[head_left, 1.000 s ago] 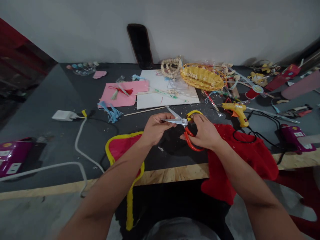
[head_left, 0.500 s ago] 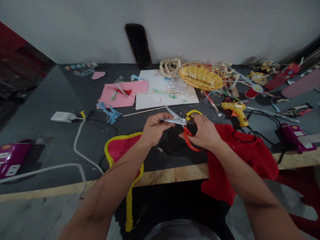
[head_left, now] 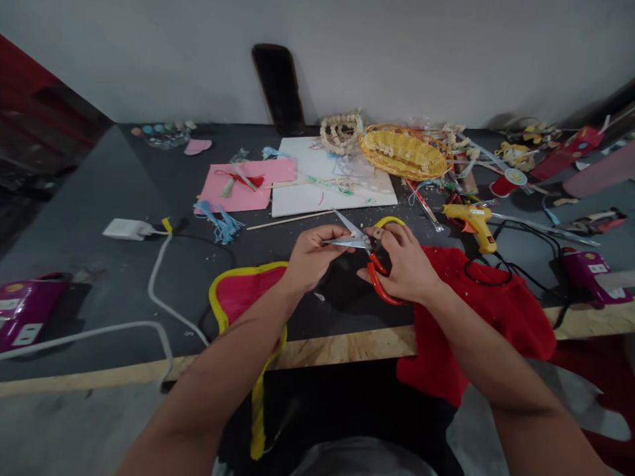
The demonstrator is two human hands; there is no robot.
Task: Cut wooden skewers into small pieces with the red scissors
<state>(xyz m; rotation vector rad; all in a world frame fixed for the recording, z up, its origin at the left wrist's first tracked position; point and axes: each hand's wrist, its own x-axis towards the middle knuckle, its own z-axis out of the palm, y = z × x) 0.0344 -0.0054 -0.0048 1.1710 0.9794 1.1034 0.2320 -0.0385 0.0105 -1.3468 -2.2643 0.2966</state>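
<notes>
My right hand [head_left: 404, 264] is closed round the handles of a pair of scissors [head_left: 380, 281], one loop yellow and one red. Their blades stand apart and point left. Right at the blades, my left hand [head_left: 315, 254] has its fingers pinched together; whatever they hold is too small to make out. Under my left forearm lies a pink cloth piece [head_left: 243, 291] with yellow edging, a strip of it hanging over the table's edge. Beneath my right forearm spreads a red cloth [head_left: 486, 311].
A yellow glue gun [head_left: 473, 221], a wicker basket [head_left: 407, 155] and a thread spool [head_left: 508, 183] stand at the right. Pink paper [head_left: 213, 182], blue tassels [head_left: 218, 223] and a white board [head_left: 297, 198] lie ahead. A phone [head_left: 278, 89] leans on the wall. A white cable [head_left: 153, 271] crosses the left side.
The scissors and both hands have shifted very slightly, with the scissor blades still apart at my left fingertips. The whole view has moved a little.
</notes>
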